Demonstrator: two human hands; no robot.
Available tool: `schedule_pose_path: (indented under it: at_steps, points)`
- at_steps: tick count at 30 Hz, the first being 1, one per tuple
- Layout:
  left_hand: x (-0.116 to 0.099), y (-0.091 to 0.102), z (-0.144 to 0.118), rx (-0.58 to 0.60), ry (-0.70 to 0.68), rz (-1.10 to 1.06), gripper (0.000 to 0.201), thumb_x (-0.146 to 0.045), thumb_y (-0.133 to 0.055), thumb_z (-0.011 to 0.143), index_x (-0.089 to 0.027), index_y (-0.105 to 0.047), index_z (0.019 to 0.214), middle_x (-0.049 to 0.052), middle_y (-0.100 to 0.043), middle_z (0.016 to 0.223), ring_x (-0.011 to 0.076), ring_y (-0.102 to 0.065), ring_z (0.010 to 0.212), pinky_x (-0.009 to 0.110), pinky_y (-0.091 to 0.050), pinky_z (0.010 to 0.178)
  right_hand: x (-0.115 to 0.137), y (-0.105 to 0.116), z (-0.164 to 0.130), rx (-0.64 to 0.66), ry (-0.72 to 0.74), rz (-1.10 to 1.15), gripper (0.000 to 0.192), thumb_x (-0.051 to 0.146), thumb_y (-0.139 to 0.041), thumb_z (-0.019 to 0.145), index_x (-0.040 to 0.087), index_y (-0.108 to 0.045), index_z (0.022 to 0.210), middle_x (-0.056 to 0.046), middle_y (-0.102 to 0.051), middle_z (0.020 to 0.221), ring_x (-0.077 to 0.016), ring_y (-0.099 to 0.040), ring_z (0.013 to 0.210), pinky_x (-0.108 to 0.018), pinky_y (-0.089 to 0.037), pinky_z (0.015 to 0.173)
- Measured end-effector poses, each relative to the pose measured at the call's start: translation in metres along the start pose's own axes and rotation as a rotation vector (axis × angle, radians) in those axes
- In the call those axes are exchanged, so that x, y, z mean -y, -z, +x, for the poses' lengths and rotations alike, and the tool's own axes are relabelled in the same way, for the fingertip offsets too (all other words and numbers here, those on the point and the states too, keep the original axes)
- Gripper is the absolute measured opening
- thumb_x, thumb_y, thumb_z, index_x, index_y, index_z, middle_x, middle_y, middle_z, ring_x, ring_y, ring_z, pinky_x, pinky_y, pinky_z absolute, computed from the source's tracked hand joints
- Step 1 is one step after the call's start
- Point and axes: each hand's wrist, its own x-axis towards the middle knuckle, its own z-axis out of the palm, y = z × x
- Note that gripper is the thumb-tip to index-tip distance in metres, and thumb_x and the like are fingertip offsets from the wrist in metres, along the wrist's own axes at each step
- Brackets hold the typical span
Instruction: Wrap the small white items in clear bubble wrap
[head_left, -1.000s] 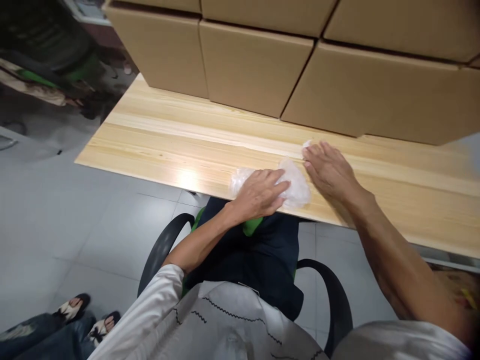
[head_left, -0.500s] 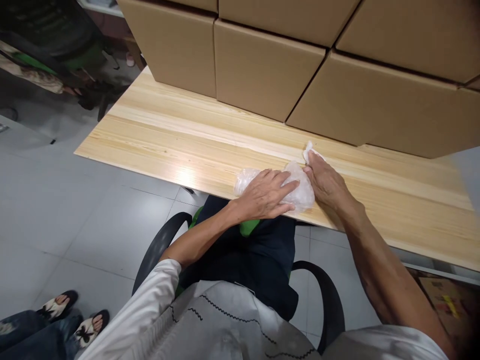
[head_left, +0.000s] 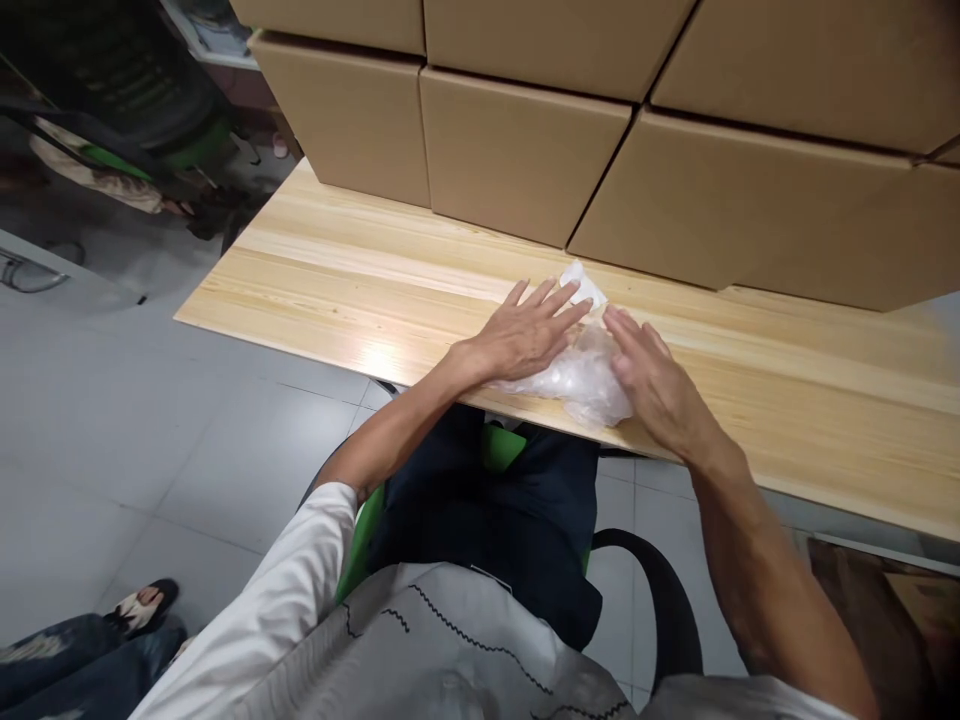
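Our left hand [head_left: 525, 335] lies flat and palm down, fingers straight and fanned a little, pointing up and to the right — the thumb tucked along the near side. Its forearm runs back bare and nearly straight to a bent elbow, where a white sleeve begins. Just right of the left hand lies our right hand [head_left: 649, 375], also palm down, its fingers extended and close together, angled up and to the left so that the two sets of fingertips nearly meet. The right wrist is straight — the bare forearm slopes down and right from it toward our shoulder.
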Motion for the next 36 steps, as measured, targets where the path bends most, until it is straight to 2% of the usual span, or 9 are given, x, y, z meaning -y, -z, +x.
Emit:
schedule_pose_path:
  at_steps: [6, 10, 13, 17, 22, 26, 30, 33, 36]
  points:
    - [0.004, -0.02, 0.068, 0.099, 0.012, 0.136, 0.065, -0.036, -0.053, 0.12, -0.025, -0.051, 0.184, 0.014, -0.032, 0.2, 0.0461, -0.023, 0.188, 0.081, -0.01, 0.149, -0.015, -0.034, -0.024, -0.026, 0.013, -0.159, 0.083, 0.08, -0.025, 0.117, 0.038, -0.051, 0.185, -0.01, -0.055, 0.187, -0.0386, -0.048, 0.178, -0.074, -0.035, 0.149]
    - [-0.002, -0.023, 0.084, 0.177, 0.012, 0.201, 0.066, -0.046, -0.047, 0.121, -0.024, -0.054, 0.182, 0.012, -0.037, 0.198, 0.043, -0.031, 0.186, 0.075, -0.013, 0.152, -0.019, -0.042, -0.031, -0.113, 0.059, -0.219, 0.076, 0.067, -0.031, 0.122, 0.023, -0.06, 0.177, -0.019, -0.064, 0.179, -0.0425, -0.056, 0.172, -0.076, -0.04, 0.144]
    - [-0.002, -0.023, 0.08, 0.199, 0.0, 0.216, 0.07, -0.049, -0.044, 0.121, -0.023, -0.048, 0.186, 0.013, -0.041, 0.196, 0.042, -0.039, 0.183, 0.074, -0.017, 0.152, -0.017, -0.045, -0.037, -0.162, 0.08, -0.251, 0.07, 0.058, -0.035, 0.124, 0.015, -0.063, 0.171, -0.022, -0.066, 0.177, -0.0433, -0.057, 0.17, -0.073, -0.043, 0.141]
    - [0.005, -0.012, 0.065, 0.147, -0.024, 0.213, 0.074, -0.05, -0.045, 0.12, -0.026, -0.04, 0.19, 0.013, -0.034, 0.199, 0.043, -0.032, 0.185, 0.073, -0.013, 0.152, -0.013, -0.05, -0.039, -0.173, 0.065, -0.256, 0.065, 0.056, -0.038, 0.125, 0.017, -0.065, 0.17, -0.02, -0.068, 0.174, -0.0421, -0.057, 0.17, -0.07, -0.043, 0.142]
    - [0.017, 0.005, 0.063, 0.165, 0.114, 0.202, 0.079, -0.059, -0.037, 0.123, -0.025, -0.031, 0.193, 0.016, -0.021, 0.203, 0.0424, -0.02, 0.189, 0.073, -0.009, 0.151, -0.009, -0.05, -0.036, -0.17, 0.052, -0.232, 0.065, 0.056, -0.039, 0.125, 0.015, -0.065, 0.17, -0.021, -0.066, 0.176, -0.0418, -0.054, 0.172, -0.069, -0.042, 0.143]
    - [0.006, -0.002, 0.07, 0.323, 0.158, 0.216, 0.08, -0.058, -0.036, 0.123, -0.019, -0.031, 0.193, 0.019, -0.021, 0.202, 0.0423, -0.018, 0.19, 0.071, -0.011, 0.152, -0.011, -0.052, -0.037, -0.178, 0.042, -0.236, 0.066, 0.056, -0.039, 0.125, 0.015, -0.066, 0.169, -0.021, -0.067, 0.176, -0.041, -0.055, 0.172, -0.067, -0.044, 0.142]
    - [-0.009, -0.005, 0.067, 0.3, 0.166, 0.218, 0.082, -0.056, -0.039, 0.123, -0.01, -0.033, 0.191, 0.02, -0.027, 0.2, 0.0374, -0.021, 0.19, 0.061, -0.012, 0.155, -0.017, -0.054, -0.039, -0.193, 0.059, -0.223, 0.063, 0.054, -0.042, 0.124, 0.018, -0.063, 0.172, -0.02, -0.067, 0.176, -0.0408, -0.055, 0.172, -0.068, -0.044, 0.142]
    - [-0.012, 0.004, 0.046, 0.302, 0.167, 0.191, 0.079, -0.055, -0.033, 0.125, -0.007, -0.039, 0.188, 0.02, -0.034, 0.197, 0.0324, -0.027, 0.188, 0.056, -0.013, 0.156, -0.019, -0.055, -0.041, -0.21, 0.068, -0.208, 0.063, 0.054, -0.044, 0.124, 0.018, -0.064, 0.171, -0.021, -0.068, 0.175, -0.0424, -0.057, 0.171, -0.07, -0.045, 0.141]
    - [-0.01, 0.016, 0.001, 0.3, 0.18, 0.18, 0.076, -0.055, -0.028, 0.127, -0.01, -0.044, 0.185, 0.018, -0.037, 0.196, 0.0297, -0.03, 0.187, 0.056, -0.013, 0.156, -0.018, -0.056, -0.044, -0.219, 0.07, -0.197, 0.063, 0.054, -0.043, 0.123, 0.017, -0.064, 0.17, -0.023, -0.069, 0.174, -0.0438, -0.058, 0.169, -0.072, -0.046, 0.14]
